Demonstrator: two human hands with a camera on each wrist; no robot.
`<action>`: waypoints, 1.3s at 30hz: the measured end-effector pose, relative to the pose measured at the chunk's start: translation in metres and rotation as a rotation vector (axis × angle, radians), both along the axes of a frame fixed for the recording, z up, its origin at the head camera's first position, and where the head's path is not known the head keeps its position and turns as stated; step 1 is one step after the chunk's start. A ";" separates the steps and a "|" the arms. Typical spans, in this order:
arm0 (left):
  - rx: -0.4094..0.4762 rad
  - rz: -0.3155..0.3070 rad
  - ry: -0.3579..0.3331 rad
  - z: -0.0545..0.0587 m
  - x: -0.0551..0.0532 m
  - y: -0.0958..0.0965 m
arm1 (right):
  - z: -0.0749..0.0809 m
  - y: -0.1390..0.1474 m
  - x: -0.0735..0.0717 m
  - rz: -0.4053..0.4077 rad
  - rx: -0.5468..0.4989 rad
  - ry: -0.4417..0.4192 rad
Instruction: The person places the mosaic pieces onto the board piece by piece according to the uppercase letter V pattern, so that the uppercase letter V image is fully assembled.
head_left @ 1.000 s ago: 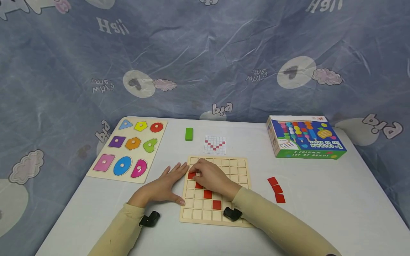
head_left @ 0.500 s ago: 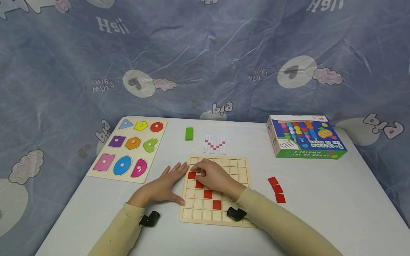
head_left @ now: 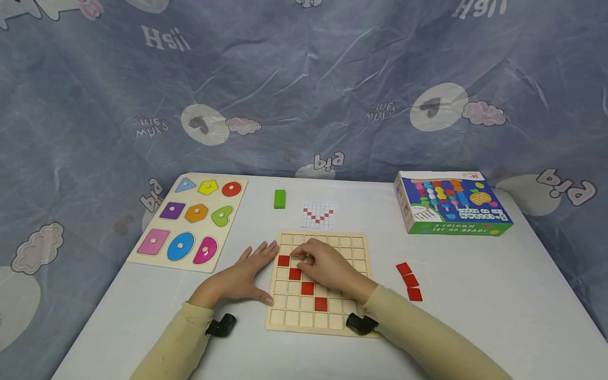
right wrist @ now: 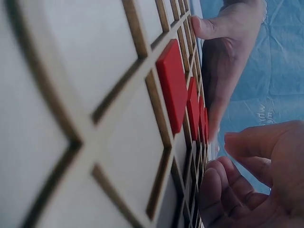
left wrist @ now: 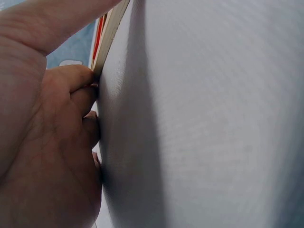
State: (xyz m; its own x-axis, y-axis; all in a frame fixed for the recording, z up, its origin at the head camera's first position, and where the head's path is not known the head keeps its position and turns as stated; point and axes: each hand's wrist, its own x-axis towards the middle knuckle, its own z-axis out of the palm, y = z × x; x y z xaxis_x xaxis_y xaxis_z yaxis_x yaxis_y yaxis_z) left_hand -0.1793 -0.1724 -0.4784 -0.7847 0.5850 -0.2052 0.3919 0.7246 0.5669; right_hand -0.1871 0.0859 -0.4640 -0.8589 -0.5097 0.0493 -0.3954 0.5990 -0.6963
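A wooden grid board point(head_left: 323, 332) lies on the white table, with several red square tiles point(head_left: 307, 288) set in its cells in a diagonal from upper left to lower middle. My left hand point(head_left: 237, 277) rests flat beside the board, fingers spread, forefinger and thumb touching its left edge. Above the board's left half is my right hand point(head_left: 328, 269), fingers loosely bent. In the right wrist view nothing sits between thumb and fingers, and a raised red tile point(right wrist: 173, 88) shows close up. The right hand hides some cells.
Three loose red tiles point(head_left: 410, 281) lie right of the board. Behind it are a printed pattern card point(head_left: 317, 216) and a green block point(head_left: 279, 199). A shape puzzle point(head_left: 228, 232) stands left, a colourful bead-set box point(head_left: 456, 203) at the back right.
My right hand has drawn back to the right from the upper-left red tile, leaving it in its cell in plain sight. The left hand has not moved.
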 end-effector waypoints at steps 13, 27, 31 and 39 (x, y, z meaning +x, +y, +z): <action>0.011 0.010 -0.003 0.001 0.001 0.001 | 0.005 0.026 0.013 -0.053 0.022 0.028; 0.016 0.008 -0.009 0.000 0.002 0.000 | 0.005 0.056 0.033 -0.097 0.041 0.036; 0.016 0.012 -0.010 -0.002 0.001 -0.001 | 0.006 0.065 0.038 -0.120 0.042 0.039; 0.008 0.011 0.000 -0.002 0.001 0.000 | 0.009 0.092 0.046 -0.165 0.066 0.080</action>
State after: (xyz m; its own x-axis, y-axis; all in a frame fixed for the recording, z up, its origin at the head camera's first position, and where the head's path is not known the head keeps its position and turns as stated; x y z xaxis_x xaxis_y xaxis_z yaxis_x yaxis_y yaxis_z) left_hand -0.1782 -0.1724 -0.4807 -0.7908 0.5783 -0.2006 0.3840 0.7239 0.5731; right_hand -0.1411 0.1783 -0.4545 -0.9259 -0.3664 0.0923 -0.3407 0.7037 -0.6235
